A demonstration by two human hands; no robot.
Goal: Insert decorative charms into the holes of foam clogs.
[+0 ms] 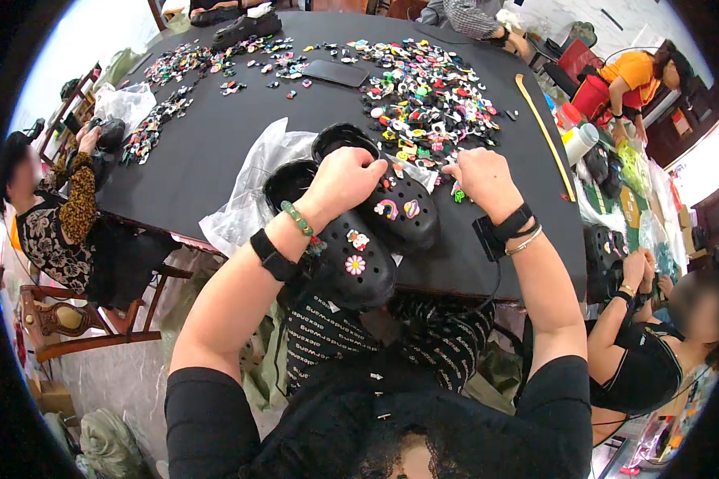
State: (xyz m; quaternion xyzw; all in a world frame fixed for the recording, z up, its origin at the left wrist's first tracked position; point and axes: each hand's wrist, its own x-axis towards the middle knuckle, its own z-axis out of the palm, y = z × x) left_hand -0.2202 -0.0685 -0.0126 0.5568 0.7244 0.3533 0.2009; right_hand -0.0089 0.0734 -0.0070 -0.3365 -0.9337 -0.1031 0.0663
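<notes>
Clogs [403, 227] at table edge [471, 288], bare tabletop [527, 231] rightward; left hand [345, 182], right hand [487, 180]: grips unclear

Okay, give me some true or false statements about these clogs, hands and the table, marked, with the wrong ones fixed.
1. The glossy black perforated clog on the left bears a pink-and-white flower charm. True.
2. The person's left hand reaches over the right-hand black clog. True.
3. The right-hand black clog is bare of charms. False: it bears a rainbow-shaped charm.
4. Nothing green is worn on the left wrist. False: a green beaded bracelet circles it.
5. A long, thin yellow strip lies on the dark tabletop, near its right edge. True.
6. Everything heaped beyond the clogs is white. False: the heap of small charms is many-coloured.
</notes>
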